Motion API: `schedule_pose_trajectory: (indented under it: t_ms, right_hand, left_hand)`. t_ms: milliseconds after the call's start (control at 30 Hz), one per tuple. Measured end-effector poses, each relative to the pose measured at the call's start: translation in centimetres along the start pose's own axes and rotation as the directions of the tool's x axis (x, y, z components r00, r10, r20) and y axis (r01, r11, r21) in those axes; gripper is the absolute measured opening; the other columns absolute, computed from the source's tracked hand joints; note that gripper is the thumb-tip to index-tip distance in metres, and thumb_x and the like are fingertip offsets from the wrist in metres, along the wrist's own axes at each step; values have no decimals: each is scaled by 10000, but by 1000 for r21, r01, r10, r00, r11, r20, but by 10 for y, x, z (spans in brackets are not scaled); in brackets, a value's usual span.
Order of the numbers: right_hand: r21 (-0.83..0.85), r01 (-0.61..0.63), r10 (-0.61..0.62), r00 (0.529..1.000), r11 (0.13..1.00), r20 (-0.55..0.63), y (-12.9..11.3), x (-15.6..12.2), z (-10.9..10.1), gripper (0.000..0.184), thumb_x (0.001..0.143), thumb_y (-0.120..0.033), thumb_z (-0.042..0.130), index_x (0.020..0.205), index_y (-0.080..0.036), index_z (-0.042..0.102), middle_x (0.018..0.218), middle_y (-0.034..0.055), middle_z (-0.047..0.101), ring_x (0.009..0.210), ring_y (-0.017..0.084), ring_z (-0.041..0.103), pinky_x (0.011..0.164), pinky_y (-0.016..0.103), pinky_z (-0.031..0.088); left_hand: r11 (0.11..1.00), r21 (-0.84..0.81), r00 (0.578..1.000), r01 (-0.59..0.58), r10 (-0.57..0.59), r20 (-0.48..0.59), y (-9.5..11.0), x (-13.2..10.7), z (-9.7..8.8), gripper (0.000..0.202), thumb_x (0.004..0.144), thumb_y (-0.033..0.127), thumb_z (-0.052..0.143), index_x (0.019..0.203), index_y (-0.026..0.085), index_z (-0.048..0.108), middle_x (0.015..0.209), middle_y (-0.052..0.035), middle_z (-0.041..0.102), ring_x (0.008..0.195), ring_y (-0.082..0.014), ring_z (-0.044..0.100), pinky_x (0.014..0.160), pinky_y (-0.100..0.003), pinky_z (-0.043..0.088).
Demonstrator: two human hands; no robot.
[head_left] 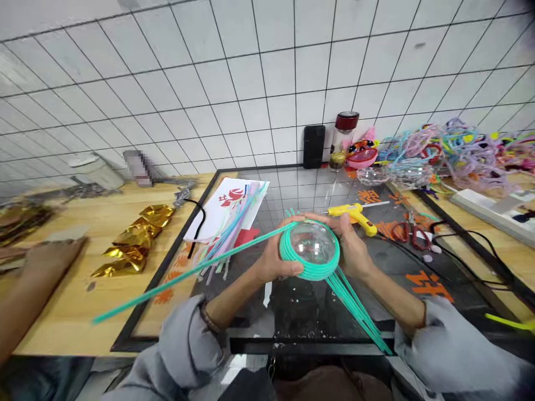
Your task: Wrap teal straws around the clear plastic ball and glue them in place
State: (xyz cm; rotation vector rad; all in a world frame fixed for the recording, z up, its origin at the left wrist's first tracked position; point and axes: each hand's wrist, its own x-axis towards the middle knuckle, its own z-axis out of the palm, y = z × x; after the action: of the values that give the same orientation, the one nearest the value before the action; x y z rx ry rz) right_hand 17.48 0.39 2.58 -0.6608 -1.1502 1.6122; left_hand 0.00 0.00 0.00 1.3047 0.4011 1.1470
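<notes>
A clear plastic ball [311, 243] sits between my two hands at the table's middle, ringed by several turns of teal plastic tube [307, 272]. My left hand [273, 259] grips the ball's left side, thumb pressed on the teal coils. My right hand [349, 245] wraps the right side, fingers curled over the top. One long teal tube end [179, 280] runs out to the lower left. Several more teal ends [359, 314] trail toward the lower right.
A yellow glue gun [355, 214] and red scissors [407, 233] lie right of my hands. Loose pastel tubes [234, 228] rest on white paper. Gold foil pieces [137, 239] lie left, near another person's hand [45, 259]. A phone [314, 146], jar [343, 140] and tangled tubes [451, 150] stand behind.
</notes>
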Motion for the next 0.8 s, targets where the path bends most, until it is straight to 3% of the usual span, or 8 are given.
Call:
schedule_pose_trajectory:
  t_ms: [167,300,433,533,633,733,800]
  right_hand:
    - [-147,64,-63,998,987,10,-2,6,-16,725,875,-824,353,1088,-276,777,1273,43,719,1275,299,596,1116,510,433]
    - [-347,67,-51,997,935,54,5,10,-29,731,920,-787,280,1105,-275,767,1211,54,741,1272,307,591,1145,549,379]
    - [-460,171,-185,983,871,15,5,13,-37,564,975,-673,347,1178,-307,726,1302,29,697,1331,275,543,1185,526,321]
    - [-535,261,-227,965,804,131,-5,12,-38,418,961,-549,522,1314,-357,636,1406,4,630,1380,252,498,1182,492,337]
    - [-618,355,-209,931,701,298,-18,9,-37,503,912,-513,625,1392,-373,570,1512,15,528,1451,262,409,1208,498,298]
    - [-684,386,-112,905,619,410,-26,6,-34,539,895,-514,650,1404,-358,565,1606,40,392,1517,281,291,1228,525,242]
    - [-714,369,-61,906,594,418,-28,5,-32,528,892,-524,649,1387,-352,582,1614,51,373,1520,294,283,1221,547,247]
  left_hand:
    - [974,219,998,54,-50,-26,7,2,-8,925,548,512,906,1333,235,503,1372,-126,566,1271,-362,556,1077,-504,449]
    - [934,346,996,84,-91,6,16,6,-11,845,578,516,882,1300,218,558,1348,-125,581,1224,-359,577,1038,-487,481]
    - [822,531,978,206,-186,-91,29,7,-12,837,606,487,853,1335,221,539,1381,-124,522,1200,-352,577,1030,-522,491]
    - [730,643,971,229,-216,-100,36,7,-12,782,626,417,843,1321,215,547,1342,-111,537,1215,-327,557,1065,-522,470]
    - [702,670,963,240,-261,-71,38,8,-11,751,635,427,834,1300,210,558,1319,-107,561,1200,-312,571,1040,-496,493]
    - [667,698,945,260,-324,-42,39,10,-11,733,622,421,842,1268,190,586,1333,-116,570,1212,-325,564,1049,-498,476]
    - [662,696,937,278,-346,-45,40,11,-10,727,610,413,848,1251,173,603,1321,-122,584,1208,-334,563,1052,-501,464]
